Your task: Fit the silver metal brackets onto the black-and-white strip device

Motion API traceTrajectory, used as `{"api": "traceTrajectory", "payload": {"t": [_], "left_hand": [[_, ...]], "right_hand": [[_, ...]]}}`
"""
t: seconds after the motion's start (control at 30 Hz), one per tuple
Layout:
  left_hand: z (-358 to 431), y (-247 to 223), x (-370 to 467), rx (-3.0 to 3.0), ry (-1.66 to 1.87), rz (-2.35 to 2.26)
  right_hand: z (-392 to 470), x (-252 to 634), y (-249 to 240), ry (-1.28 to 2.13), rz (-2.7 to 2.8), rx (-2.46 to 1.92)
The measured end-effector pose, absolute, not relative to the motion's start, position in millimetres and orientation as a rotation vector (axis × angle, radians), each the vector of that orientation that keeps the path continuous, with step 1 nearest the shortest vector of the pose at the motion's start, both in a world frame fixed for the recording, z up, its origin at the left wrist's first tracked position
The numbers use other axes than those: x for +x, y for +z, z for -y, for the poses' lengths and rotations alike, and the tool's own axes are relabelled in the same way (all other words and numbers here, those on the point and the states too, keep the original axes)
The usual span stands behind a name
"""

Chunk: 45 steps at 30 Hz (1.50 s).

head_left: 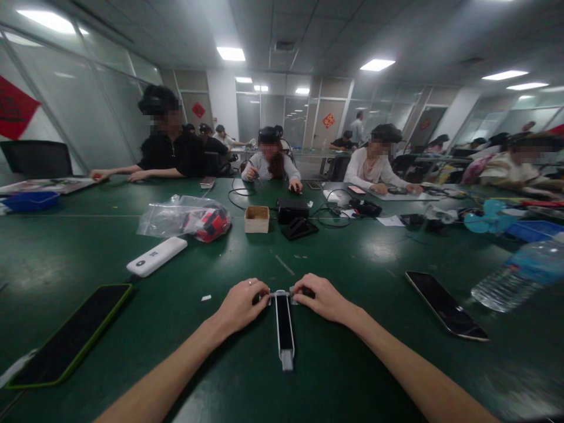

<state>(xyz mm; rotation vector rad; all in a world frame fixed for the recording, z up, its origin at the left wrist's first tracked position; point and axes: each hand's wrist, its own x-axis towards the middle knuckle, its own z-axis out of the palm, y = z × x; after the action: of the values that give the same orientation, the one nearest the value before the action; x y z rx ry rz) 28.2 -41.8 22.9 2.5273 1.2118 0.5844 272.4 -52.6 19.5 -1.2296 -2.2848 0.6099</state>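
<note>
A long, narrow device [285,326] with a black face and white rim lies on the green table between my hands. A pale tab [286,360] sticks out at its near end. Across its far end runs a thin greyish, partly see-through strip [281,293]. My left hand [244,302] pinches the left end of that strip between thumb and fingers. On the other side my right hand [322,298] pinches the right end the same way. The fingertips partly cover both ends, so the strip's exact kind is hard to make out.
Left on the table [247,376] are a green-edged phone [73,335], a white power bank [157,257] and a plastic bag [180,218]. Ahead stand a small box [257,220] and black case [292,210]. Another phone [445,305] and a water bottle [513,279] lie right. Several people sit beyond.
</note>
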Motion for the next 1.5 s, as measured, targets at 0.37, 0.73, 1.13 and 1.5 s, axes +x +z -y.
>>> {"api": "traceTrajectory", "payload": {"t": [0.37, 0.73, 1.13, 1.5], "left_hand": [[42, 24, 27, 2.520, 0.577, -1.196], [40, 21, 26, 2.537, 0.580, -1.192], [41, 22, 27, 2.528, 0.593, -1.182], [41, 24, 27, 2.542, 0.580, -1.188]], "right_hand": [[52, 274, 19, 0.537, 2.314, -1.216], [52, 274, 23, 0.537, 2.360, -1.204], [53, 274, 24, 0.507, 2.360, -1.175], [55, 272, 30, 0.517, 2.358, -1.195]]}}
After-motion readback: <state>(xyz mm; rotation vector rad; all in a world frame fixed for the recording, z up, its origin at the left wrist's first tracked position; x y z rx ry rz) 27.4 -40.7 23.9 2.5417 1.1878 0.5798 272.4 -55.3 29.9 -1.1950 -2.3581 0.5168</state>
